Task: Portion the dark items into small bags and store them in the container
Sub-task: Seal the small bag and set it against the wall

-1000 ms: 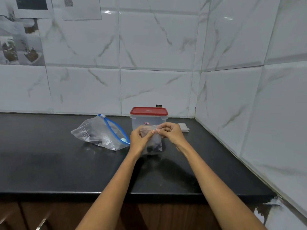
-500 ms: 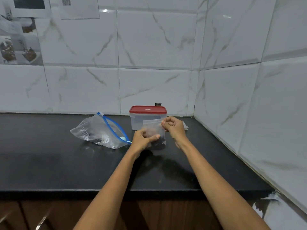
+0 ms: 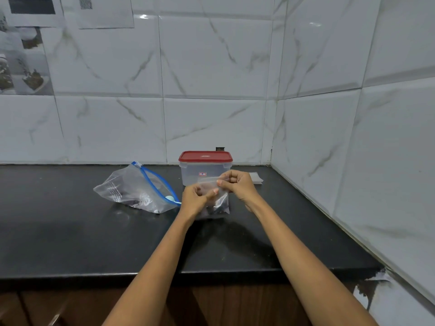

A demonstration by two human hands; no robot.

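Note:
A small clear bag (image 3: 220, 203) with dark items in its bottom stands on the black counter (image 3: 70, 231), just in front of the container. My left hand (image 3: 195, 201) pinches the bag's left side near the top. My right hand (image 3: 237, 185) pinches the top edge at the right. Behind them stands a translucent container (image 3: 195, 175) with a red lid (image 3: 205, 156), closed. To the left lies a large clear zip bag (image 3: 136, 191) with a blue seal, open, holding dark items and a pale blue scoop (image 3: 170, 198).
A stack of small flat clear bags (image 3: 256, 178) lies behind my right hand near the corner. Tiled walls close the back and right side. The counter's front edge runs above wooden cabinet doors (image 3: 35, 307).
Both hands keep hold of the small bag. They first lowered it and tilted its top, then brought the two pinches close together along the top edge.

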